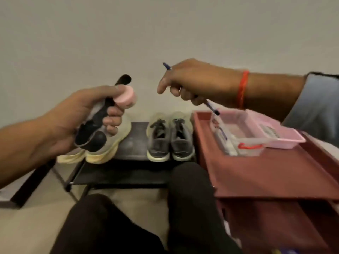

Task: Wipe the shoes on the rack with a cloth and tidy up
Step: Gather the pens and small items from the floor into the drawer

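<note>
Dark-trousered knees (pixel 183 208) resting before low black metal shoe rack (pixel 135 143) | left hand (pixel 73 116) gripping black strap and pink round tin | right hand (pixel 187 79) pinching blue pen above red plastic tray (pixel 256 173) right of rack | grey laced sneakers (pixel 170 140) sitting on rack | plain pale wall (pixel 165 33) standing behind rack

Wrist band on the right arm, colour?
Red-orange; the band shows clearly in the head view.

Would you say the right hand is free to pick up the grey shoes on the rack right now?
Probably not: the right hand already grips a blue pen, though nothing blocks the grey shoes.
</note>
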